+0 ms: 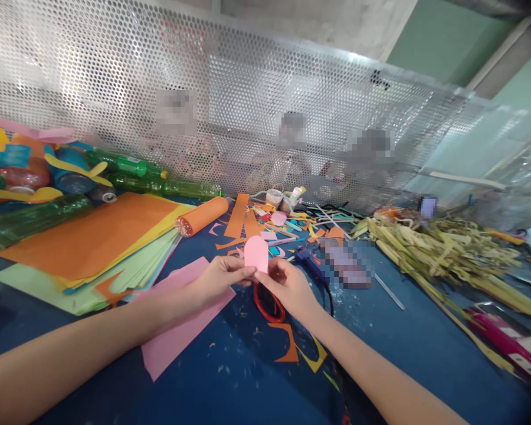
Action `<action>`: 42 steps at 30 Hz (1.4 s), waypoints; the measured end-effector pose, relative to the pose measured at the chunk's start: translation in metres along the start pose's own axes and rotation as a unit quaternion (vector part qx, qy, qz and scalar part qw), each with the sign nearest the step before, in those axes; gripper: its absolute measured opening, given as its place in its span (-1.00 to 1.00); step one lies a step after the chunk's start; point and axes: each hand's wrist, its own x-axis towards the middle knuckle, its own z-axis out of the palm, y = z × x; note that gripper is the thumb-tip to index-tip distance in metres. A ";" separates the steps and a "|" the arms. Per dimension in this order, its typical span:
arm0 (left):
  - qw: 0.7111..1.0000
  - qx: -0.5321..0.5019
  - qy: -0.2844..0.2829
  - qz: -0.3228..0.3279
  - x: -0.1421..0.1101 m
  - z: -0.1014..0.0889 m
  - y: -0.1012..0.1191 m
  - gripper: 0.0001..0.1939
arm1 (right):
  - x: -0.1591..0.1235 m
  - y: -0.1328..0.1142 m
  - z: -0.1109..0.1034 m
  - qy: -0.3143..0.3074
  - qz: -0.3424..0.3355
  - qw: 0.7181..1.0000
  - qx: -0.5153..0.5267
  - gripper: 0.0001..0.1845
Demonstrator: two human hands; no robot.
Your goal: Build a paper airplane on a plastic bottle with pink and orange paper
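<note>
Both my hands meet over the blue table (230,378) and pinch one small pink paper cut-out (256,253) with a rounded top. My left hand (221,275) grips its lower left edge with closed fingers. My right hand (287,285) grips its lower right edge, fingers also closed. Red-handled scissors (268,305) lie on the table just under my right hand. A larger pink paper sheet (181,330) lies flat beneath my left forearm.
A stack of orange, yellow and green paper (92,248) lies at the left, green plastic bottles (159,180) and an orange roll (202,216) behind it. Paper scraps (287,227), a blue glue gun (308,260) and dried leaves (442,254) lie right. A perforated metal screen (248,100) stands behind.
</note>
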 end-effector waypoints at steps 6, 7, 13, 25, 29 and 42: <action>0.999 -0.026 -0.010 0.023 0.000 -0.001 -0.002 -0.75 | 0.000 -0.003 0.000 0.016 -0.004 1.000 0.009 -0.75; 0.999 -0.026 -0.012 0.024 -0.001 -0.001 -0.002 -0.75 | 0.000 -0.003 0.001 0.017 -0.002 1.000 0.016 -0.74; 0.999 -0.020 -0.019 0.020 -0.001 -0.001 -0.003 -0.77 | -0.001 -0.004 0.002 0.004 0.027 0.997 0.076 -0.73; 1.000 -0.017 0.010 0.012 0.001 -0.001 -0.004 -0.74 | 0.002 -0.007 0.000 -0.022 0.070 0.984 0.160 -0.77; 0.999 0.019 0.019 0.018 -0.003 0.002 0.003 -0.83 | 0.001 -0.006 -0.001 -0.023 0.066 0.991 0.114 -0.78; 0.998 0.021 0.011 0.051 0.003 0.001 -0.006 -0.75 | 0.010 0.003 -0.009 -0.036 0.061 0.990 0.125 -0.78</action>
